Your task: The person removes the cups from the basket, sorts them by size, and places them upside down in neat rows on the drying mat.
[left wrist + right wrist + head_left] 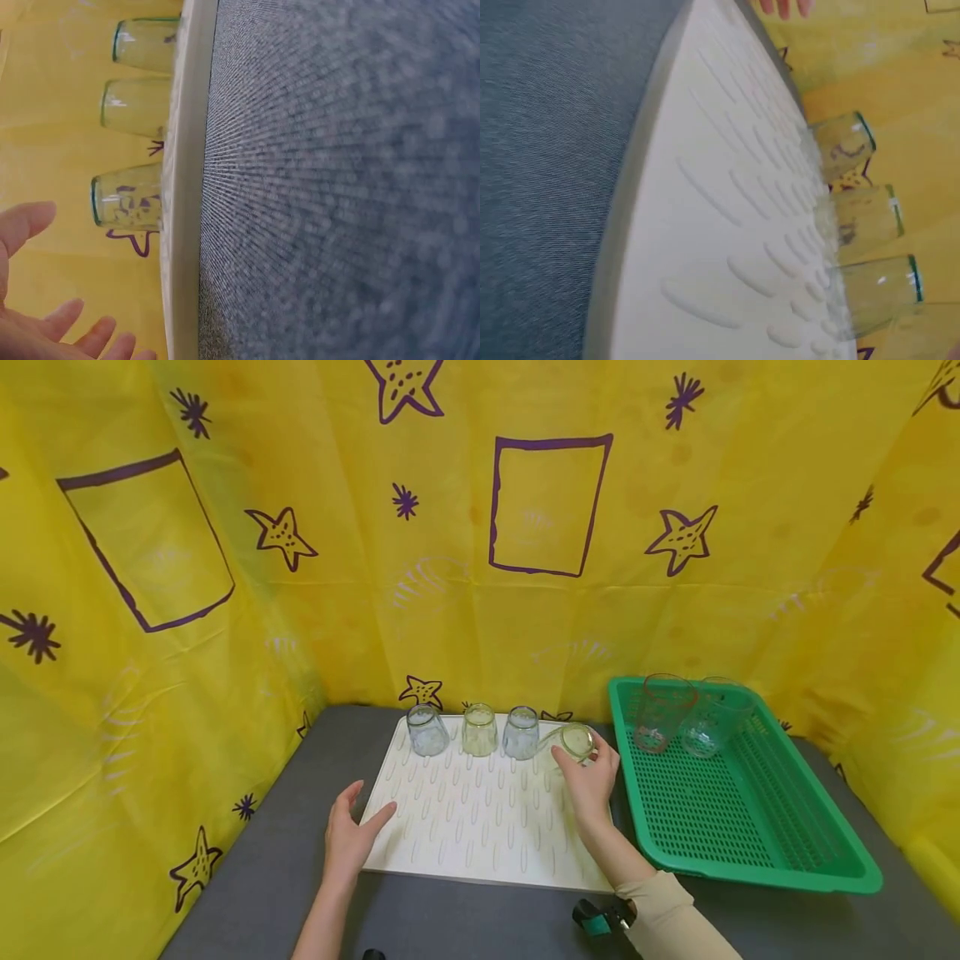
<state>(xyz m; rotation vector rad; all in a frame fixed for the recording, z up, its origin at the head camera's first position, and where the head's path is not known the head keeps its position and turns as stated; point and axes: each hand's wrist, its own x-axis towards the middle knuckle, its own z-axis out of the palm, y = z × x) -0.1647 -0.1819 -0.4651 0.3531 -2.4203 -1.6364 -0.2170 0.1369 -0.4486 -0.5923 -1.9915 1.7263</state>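
Observation:
My right hand holds a yellow-tinted glass between thumb and fingers at the back right corner of a white ridged mat. The glass is tilted, one round end facing the head camera. To its left, a bluish glass, a yellowish glass and another bluish glass stand in a row along the mat's back edge, narrower ends up. My left hand hovers by the mat's left edge, thumb and fingers spread, holding nothing. In the left wrist view, its fingers are apart from the glasses.
Right of the mat sits a green perforated basket. Inside its back part are a tall glass with a reddish rim and a clear glass. A yellow patterned curtain hangs behind the dark grey table.

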